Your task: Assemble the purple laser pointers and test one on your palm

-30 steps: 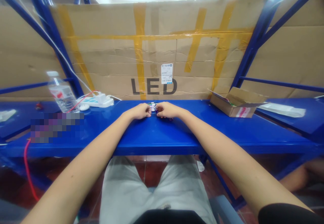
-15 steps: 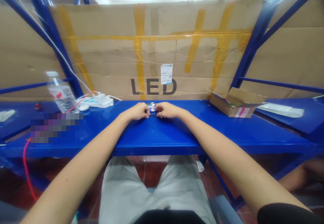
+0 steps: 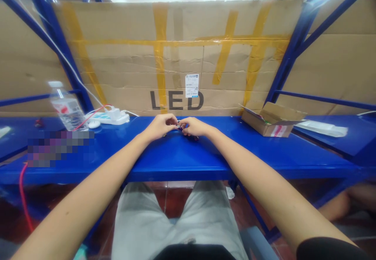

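My left hand (image 3: 161, 127) is over the far middle of the blue table, thumb and forefinger curved into a pinch whose tips meet close to the other hand. Facing it, my right hand (image 3: 193, 127) has its fingers curled closed. Between the fingertips is a cluster of small, shiny, dark-blue and silver pieces (image 3: 180, 126), mostly covered by the fingers and too small to name. A dark reddish bit (image 3: 195, 138) shows under the right hand, and a small yellowish bit shows below the left palm.
An open cardboard box (image 3: 268, 123) stands at the right on the blue table (image 3: 179, 154). Left are a water bottle (image 3: 67, 109), a white power strip (image 3: 108, 117) and a red cable (image 3: 24, 197). A large cardboard sheet (image 3: 126, 68) closes off the back. Someone's blurred limb shows lower right.
The left hand has lifted slightly and moved from a curled grip into a wider pinch towards the right hand. The row of slim shiny pieces between the hands is now mostly hidden.
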The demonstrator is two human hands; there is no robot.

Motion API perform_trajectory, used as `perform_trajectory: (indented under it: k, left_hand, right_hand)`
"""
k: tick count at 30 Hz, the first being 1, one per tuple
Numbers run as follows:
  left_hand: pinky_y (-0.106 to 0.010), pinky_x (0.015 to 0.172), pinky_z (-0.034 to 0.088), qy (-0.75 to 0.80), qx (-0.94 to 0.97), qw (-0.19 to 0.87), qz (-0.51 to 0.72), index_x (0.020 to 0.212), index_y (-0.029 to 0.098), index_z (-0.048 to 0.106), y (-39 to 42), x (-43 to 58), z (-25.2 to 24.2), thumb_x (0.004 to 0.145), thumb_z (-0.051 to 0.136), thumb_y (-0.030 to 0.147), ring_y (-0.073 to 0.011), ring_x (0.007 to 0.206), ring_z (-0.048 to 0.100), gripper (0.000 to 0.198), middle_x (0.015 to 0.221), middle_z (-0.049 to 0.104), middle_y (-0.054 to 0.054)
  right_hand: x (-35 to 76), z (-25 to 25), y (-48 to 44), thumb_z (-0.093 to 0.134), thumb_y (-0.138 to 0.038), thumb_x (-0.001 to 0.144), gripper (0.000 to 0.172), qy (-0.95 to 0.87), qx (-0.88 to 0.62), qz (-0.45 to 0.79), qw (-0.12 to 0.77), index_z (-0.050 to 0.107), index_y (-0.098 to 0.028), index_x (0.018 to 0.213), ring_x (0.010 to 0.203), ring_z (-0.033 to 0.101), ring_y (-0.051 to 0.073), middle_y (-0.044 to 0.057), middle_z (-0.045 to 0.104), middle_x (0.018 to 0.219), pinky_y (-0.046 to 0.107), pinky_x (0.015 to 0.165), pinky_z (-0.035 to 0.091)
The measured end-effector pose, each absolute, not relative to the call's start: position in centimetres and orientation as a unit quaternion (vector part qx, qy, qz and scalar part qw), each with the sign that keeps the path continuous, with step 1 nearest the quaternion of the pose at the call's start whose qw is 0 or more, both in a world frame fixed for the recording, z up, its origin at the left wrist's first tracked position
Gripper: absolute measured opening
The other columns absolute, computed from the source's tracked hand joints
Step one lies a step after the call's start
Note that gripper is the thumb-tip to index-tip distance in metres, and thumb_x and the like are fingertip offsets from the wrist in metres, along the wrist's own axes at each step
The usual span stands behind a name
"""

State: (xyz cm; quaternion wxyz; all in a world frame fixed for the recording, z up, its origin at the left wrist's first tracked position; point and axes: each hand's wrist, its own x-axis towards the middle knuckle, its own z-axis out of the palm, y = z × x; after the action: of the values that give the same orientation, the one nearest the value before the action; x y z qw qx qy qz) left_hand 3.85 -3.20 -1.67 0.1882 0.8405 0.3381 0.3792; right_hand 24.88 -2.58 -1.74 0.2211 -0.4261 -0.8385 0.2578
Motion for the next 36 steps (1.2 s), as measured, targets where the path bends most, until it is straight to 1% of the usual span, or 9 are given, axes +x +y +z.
perform_trajectory:
  k: [5,8,12,15,19,23,26,32,36]
  left_hand:
    - [-0.029,0.078,0.050,0.304,0.871,0.081,0.377,0.089,0.017,0.067,-4.0,4.6,-1.5,0.084,0.065,0.022,-0.0161,0.079,0.065,0.007,0.086,0.072,-0.004]
    - [-0.028,0.079,0.049,0.290,0.881,0.019,0.372,0.090,0.018,0.066,-4.3,4.9,-1.5,0.088,0.061,0.021,-0.0160,0.082,0.064,0.005,0.088,0.071,-0.004]
    - [-0.028,0.082,0.048,0.261,0.891,-0.026,0.370,0.091,0.019,0.063,-4.3,5.1,-1.8,0.093,0.056,0.021,-0.0164,0.086,0.063,0.008,0.092,0.069,-0.005]
    - [-0.028,0.082,0.048,0.245,0.894,-0.048,0.372,0.091,0.019,0.062,-4.1,5.2,-2.1,0.096,0.052,0.021,-0.0166,0.087,0.062,0.011,0.092,0.068,-0.006]
    - [-0.029,0.083,0.048,0.232,0.893,-0.061,0.381,0.091,0.019,0.061,-3.7,5.3,-2.4,0.096,0.053,0.021,-0.0169,0.088,0.062,0.010,0.093,0.066,-0.006]
    - [-0.029,0.080,0.048,0.233,0.886,-0.068,0.396,0.094,0.018,0.061,-3.6,5.2,-2.5,0.094,0.058,0.020,-0.0165,0.085,0.062,0.004,0.092,0.066,-0.005]
    - [-0.028,0.080,0.048,0.228,0.885,-0.077,0.399,0.095,0.018,0.062,-3.6,5.1,-2.4,0.094,0.059,0.021,-0.0163,0.085,0.062,0.005,0.092,0.065,-0.005]
    - [-0.030,0.086,0.050,0.204,0.888,-0.092,0.403,0.093,0.018,0.064,-3.3,5.2,-2.7,0.096,0.055,0.021,-0.0166,0.090,0.064,0.010,0.101,0.066,-0.008]
    - [-0.030,0.085,0.050,0.229,0.875,-0.080,0.418,0.090,0.018,0.063,-3.8,5.3,-2.4,0.093,0.057,0.022,-0.0171,0.089,0.064,0.008,0.095,0.067,-0.007]
  right_hand:
    - [25.2,-2.3,-1.5,0.052,0.000,0.073,0.029,-0.842,-0.400,0.251,0.260,0.067,-0.016,0.091,0.064,0.060,0.012,0.000,0.066,0.073,0.020,0.058,0.044]
    - [25.2,-2.4,-1.0,0.053,-0.001,0.072,0.028,-0.853,-0.372,0.225,0.290,0.068,-0.016,0.090,0.073,0.062,0.012,0.000,0.068,0.079,0.020,0.066,0.045]
    - [25.2,-2.2,-0.9,0.055,-0.005,0.073,0.025,-0.844,-0.370,0.199,0.333,0.071,-0.016,0.089,0.081,0.062,0.014,0.001,0.069,0.085,0.022,0.074,0.045]
    - [25.0,-2.1,-1.1,0.055,-0.006,0.074,0.023,-0.835,-0.371,0.202,0.354,0.071,-0.015,0.087,0.079,0.060,0.014,0.001,0.067,0.083,0.023,0.073,0.044]
    - [24.9,-2.1,-1.2,0.054,-0.004,0.074,0.023,-0.833,-0.365,0.193,0.369,0.071,-0.014,0.085,0.077,0.058,0.013,0.001,0.064,0.083,0.023,0.073,0.044]
    - [24.9,-2.0,-1.1,0.057,-0.006,0.074,0.019,-0.821,-0.363,0.197,0.395,0.071,-0.014,0.085,0.074,0.059,0.012,0.003,0.063,0.091,0.024,0.072,0.046]
    - [24.9,-1.9,-1.1,0.059,-0.007,0.074,0.017,-0.811,-0.360,0.219,0.405,0.070,-0.015,0.085,0.074,0.060,0.011,0.003,0.064,0.093,0.024,0.072,0.047]
    - [24.8,-1.9,-1.5,0.059,-0.007,0.072,0.017,-0.798,-0.353,0.278,0.401,0.069,-0.014,0.085,0.071,0.062,0.013,0.001,0.067,0.082,0.024,0.071,0.048]
    - [24.8,-1.9,-1.5,0.060,-0.008,0.071,0.017,-0.790,-0.360,0.290,0.403,0.069,-0.014,0.085,0.068,0.061,0.013,-0.001,0.067,0.075,0.025,0.069,0.048]
